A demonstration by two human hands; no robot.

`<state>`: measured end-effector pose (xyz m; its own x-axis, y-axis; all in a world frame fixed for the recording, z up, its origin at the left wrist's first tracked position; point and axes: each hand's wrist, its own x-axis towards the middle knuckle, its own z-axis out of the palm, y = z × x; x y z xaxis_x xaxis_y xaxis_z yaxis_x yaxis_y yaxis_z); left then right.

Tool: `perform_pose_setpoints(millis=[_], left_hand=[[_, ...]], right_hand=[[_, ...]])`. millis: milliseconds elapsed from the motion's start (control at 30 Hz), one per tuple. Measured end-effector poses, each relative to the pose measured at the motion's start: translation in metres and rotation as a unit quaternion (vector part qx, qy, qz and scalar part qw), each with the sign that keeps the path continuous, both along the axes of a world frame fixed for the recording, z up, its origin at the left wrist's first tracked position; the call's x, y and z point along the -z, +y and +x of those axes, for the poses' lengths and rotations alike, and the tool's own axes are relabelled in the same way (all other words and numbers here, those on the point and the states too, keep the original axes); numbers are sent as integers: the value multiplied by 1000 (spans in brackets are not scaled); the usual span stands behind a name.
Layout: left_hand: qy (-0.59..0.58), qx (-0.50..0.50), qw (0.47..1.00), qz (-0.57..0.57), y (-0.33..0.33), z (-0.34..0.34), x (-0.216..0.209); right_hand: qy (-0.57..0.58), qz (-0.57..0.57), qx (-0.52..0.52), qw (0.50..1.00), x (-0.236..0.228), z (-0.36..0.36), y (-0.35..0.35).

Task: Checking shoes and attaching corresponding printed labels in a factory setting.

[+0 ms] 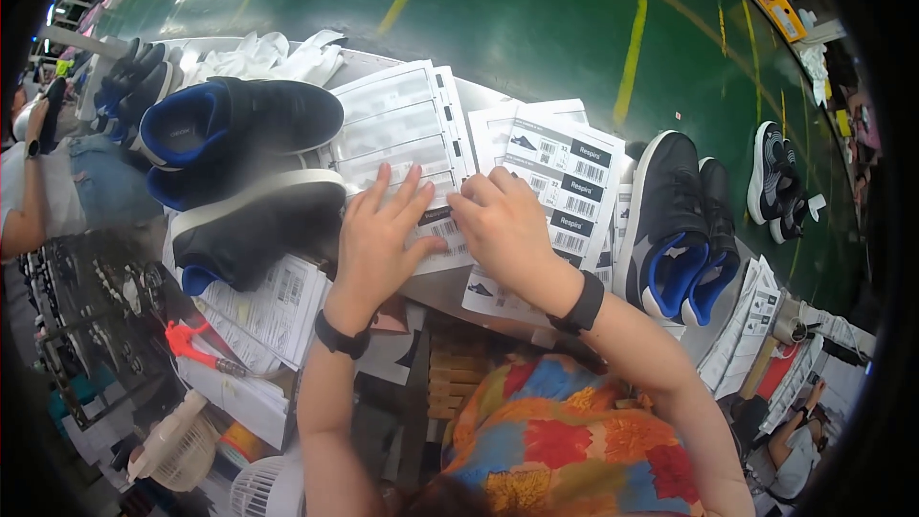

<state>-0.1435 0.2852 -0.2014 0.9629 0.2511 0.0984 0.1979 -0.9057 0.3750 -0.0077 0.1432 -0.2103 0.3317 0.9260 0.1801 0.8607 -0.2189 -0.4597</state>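
Observation:
A mostly blank label sheet (388,129), with a few printed labels at its lower end, lies on the table in front of me. My left hand (378,244) rests flat on it with fingers spread. Fingers bent together, my right hand (507,230) pinches at the sheet's right edge by a printed label; the fingertips partly hide the grip. Under and beside that hand is a sheet of printed shoe labels (586,155). Dark shoes with blue linings (268,115) are piled left of my left hand, one on its side (263,220).
More dark blue-lined shoes (665,191) stand at the right. White crumpled paper (263,57) lies at the far left. Stacked papers (273,302), a red-handled tool (196,345) and a pale basket (177,440) are at the lower left. Green floor (517,19) stretches beyond the table.

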Motion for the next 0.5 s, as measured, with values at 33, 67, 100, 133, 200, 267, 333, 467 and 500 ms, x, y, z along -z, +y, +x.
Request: perform_pose_setpoints(millis=[33,67,100,133,200,267,333,467,500], left_hand=[[12,-7,1000,-3,0,0,-3],[24,-14,1000,-5,1,-1,-6],[20,-11,1000,-7,0,0,-10],[21,-8,1000,-15,0,1,-13],[21,-4,1000,-22,2,2,-16],[65,10,998,-16,8,-1,-19],[102,31,993,-51,22,7,-21],[202,52,941,-265,46,26,-27],[215,39,938,-271,52,24,-23]], right_hand=[[-2,-2,0,1000,1,0,2],[-44,9,-13,999,1,-3,2],[-89,20,-25,996,0,-4,2],[-93,18,-23,995,0,-6,0],[-174,17,-26,984,-4,-18,-3],[-163,29,-24,986,-13,-31,-3],[-139,-5,-85,987,-27,-42,-2],[-88,147,-117,978,-29,-88,7],[-89,174,-127,973,-38,-98,6]])
